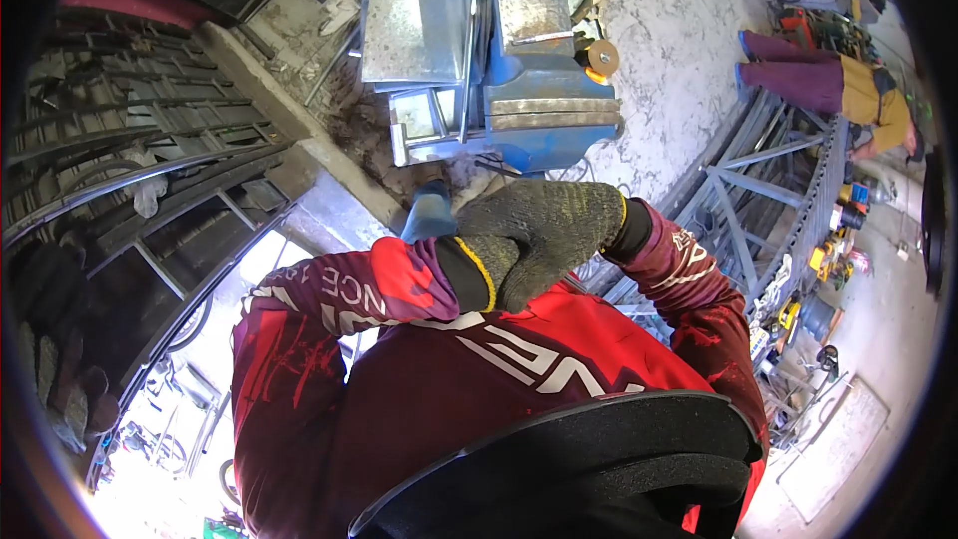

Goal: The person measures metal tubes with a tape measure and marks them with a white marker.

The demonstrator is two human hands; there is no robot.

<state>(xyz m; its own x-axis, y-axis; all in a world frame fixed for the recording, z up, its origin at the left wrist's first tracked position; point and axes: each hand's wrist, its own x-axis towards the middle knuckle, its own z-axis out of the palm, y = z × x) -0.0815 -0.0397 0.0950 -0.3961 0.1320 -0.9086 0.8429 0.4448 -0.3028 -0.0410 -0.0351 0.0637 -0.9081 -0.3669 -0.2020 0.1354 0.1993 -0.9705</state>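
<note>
1. Near the centre of the frame, the person's right hand, in a grey knit glove with a yellow cuff edge, lies across the left hand, which wears the same kind of glove. The two are pressed together in front of the red jersey.
2. A blue handle shows just left of the gloves, touching them. The left hand's fingers seem to be wrapped around it, but the right glove hides them, so it cannot be told for certain. The right hand's fingers are curled and narrow, and what they close on cannot be seen.
3. The handle looks stiff and smooth, probably plastic or painted metal. The knit gloves should grip it well enough. Its lower shaft is the natural place to hold.
4. Above, in the upper middle, a blue bench vise sits on a rough bench with a bent piece of sheet metal beside it. The sheet is likely thin, springy and sharp-edged, and is best taken by its flat faces.
5. At the upper right, another person crouches well apart.
</note>
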